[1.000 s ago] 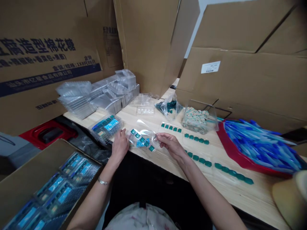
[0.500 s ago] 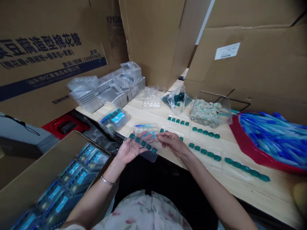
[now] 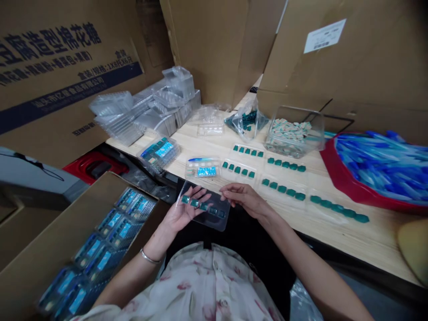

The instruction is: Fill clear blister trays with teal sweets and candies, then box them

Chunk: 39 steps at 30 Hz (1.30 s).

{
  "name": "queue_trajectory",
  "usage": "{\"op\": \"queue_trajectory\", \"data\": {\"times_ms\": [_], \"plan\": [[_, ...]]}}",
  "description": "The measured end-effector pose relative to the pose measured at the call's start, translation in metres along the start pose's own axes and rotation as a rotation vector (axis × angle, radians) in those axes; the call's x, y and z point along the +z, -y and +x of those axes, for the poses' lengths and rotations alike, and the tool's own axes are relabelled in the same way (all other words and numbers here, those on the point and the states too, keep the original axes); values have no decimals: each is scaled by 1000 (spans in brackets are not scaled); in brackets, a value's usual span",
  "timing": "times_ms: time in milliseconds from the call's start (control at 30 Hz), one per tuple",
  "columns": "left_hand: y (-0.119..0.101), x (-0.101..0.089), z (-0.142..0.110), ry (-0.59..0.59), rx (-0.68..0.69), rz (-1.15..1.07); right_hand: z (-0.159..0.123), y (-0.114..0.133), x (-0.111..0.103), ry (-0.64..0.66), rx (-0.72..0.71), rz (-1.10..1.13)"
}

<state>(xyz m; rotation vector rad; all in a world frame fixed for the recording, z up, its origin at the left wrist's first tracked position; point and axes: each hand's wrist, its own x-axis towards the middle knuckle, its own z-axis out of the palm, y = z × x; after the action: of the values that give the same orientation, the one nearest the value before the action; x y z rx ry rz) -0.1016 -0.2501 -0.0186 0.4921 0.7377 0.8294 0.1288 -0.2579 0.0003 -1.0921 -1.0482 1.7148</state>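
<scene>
My left hand [image 3: 182, 212] is palm up under a clear plastic blister tray [image 3: 203, 209], holding it. A row of small teal pieces [image 3: 200, 206] sits in the tray. My right hand [image 3: 244, 199] rests just beyond the tray's upper right corner, its fingertips apart from the plastic and holding nothing. Directly ahead, on the table edge, lies a clear pack [image 3: 203, 167] holding a blue card and a thin blue stick. Several clear trays with rows of teal pieces [image 3: 283, 187] stand to the right of it.
A wooden table [image 3: 334, 227] runs to the right, backed by cardboard boxes [image 3: 214, 44]. It holds stacked clear blisters [image 3: 140, 113], a clear box of beige pieces [image 3: 294, 132] and a red basin of blue items [image 3: 377, 169]. An open carton of blue-card packs [image 3: 107, 236] stands at my left.
The tray now lies flatter on my left palm, and my right hand has come off it. The view has turned slightly, shifting everything upward. The clear pack stays on the table.
</scene>
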Motion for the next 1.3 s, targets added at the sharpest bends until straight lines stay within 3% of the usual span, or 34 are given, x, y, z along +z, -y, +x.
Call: {"op": "queue_trajectory", "data": {"times_ms": [100,233,300,367,500,600,700,867,1000,1167,1300], "plan": [[25,-9,9,-46,119,314,-9,1,-4,-24,-5,-2],[49,-5,11,86,262,789,-12,10,-15,-93,-36,-7],[49,-6,5,186,285,905,-9,20,-24,-124,-72,-26],[40,-11,-1,162,296,966,-1,30,-33,-137,-103,-57],[-5,-23,-4,-210,334,649,29,48,-42,-97,-133,-128],[-42,-19,7,-195,382,460,62,54,-41,-34,-128,-161],[-63,-9,25,-191,405,526,95,57,-37,29,-67,-171],[-67,-9,53,-241,395,589,135,58,-35,-22,-48,-183],[-65,-16,60,-249,370,596,149,58,-32,-90,-89,-252],[-81,-13,60,-294,501,501,138,64,-29,-39,-83,-180],[-77,1,67,-292,551,360,114,57,-15,-150,-103,62]]}}
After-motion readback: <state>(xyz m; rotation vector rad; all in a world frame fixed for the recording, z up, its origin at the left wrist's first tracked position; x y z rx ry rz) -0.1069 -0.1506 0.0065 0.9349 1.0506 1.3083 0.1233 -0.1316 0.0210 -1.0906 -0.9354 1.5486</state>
